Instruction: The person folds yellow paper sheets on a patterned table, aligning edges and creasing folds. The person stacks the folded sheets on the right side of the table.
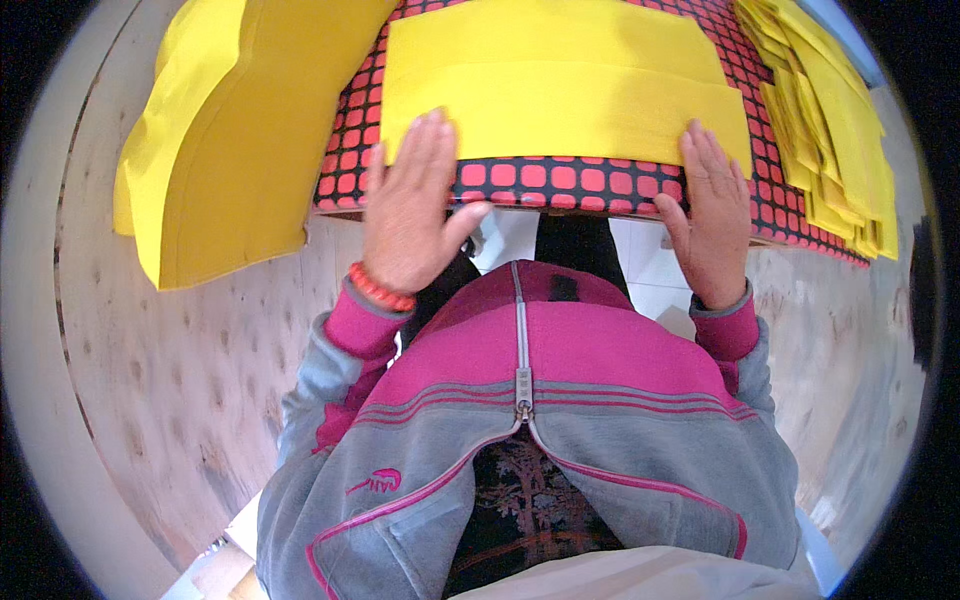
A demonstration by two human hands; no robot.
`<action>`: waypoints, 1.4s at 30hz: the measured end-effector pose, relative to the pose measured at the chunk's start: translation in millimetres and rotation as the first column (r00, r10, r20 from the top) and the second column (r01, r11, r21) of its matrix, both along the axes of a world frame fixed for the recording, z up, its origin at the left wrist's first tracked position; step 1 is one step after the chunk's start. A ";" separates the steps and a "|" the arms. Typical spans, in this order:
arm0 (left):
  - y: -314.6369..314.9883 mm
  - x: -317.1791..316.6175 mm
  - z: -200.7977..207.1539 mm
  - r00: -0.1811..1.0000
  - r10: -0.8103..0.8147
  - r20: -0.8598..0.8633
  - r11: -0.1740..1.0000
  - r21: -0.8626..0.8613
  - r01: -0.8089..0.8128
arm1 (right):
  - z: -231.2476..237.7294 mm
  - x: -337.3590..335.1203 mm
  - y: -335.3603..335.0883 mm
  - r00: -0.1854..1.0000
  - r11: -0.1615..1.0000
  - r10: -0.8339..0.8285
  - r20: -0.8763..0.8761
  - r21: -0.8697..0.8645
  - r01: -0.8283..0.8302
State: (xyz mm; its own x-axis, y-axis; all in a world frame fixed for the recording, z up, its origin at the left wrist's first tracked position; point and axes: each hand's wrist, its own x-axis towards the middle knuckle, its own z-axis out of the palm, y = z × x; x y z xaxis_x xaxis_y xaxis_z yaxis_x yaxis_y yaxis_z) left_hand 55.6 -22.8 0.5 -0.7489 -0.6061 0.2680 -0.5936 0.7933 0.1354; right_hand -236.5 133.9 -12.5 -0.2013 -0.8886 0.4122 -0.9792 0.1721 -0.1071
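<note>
I see yellow stacks crowding both sides: a thick pile left, fanned sheets right. Between them, only the checkered strip along the worktop's near edge lies bare.

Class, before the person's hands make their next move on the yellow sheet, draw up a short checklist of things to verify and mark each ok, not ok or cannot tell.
1. Left hand lies flat, fingers on the near edge of the folded yellow sheet: ok.
2. Right hand lies flat at the sheet's near right corner: ok.
3. Sheet sits fully on the red-and-black checked surface: ok.
4. Folded layers line up: not ok, the right edges are stepped.
5. Stack of yellow sheets at right is apart from the hands: ok.
6. Large yellow pile at left rests steady: cannot tell; it overhangs the checked surface.
</note>
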 end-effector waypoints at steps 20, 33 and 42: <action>-10.3 -97.1 32.0 0.930 -0.359 0.082 0.925 -0.099 0.366 | 11.9 13.4 -42.6 0.954 0.954 0.280 0.105 -0.138 -0.265; -30.6 -107.7 23.8 0.898 -0.430 0.097 0.881 -0.171 0.441 | 29.9 -66.5 -27.6 0.989 0.991 0.132 -0.068 -0.001 -0.132; -55.5 -93.9 26.9 0.913 -0.039 -0.407 0.999 -0.041 0.025 | 48.9 15.8 40.1 0.974 0.968 0.187 -0.125 -0.148 -0.205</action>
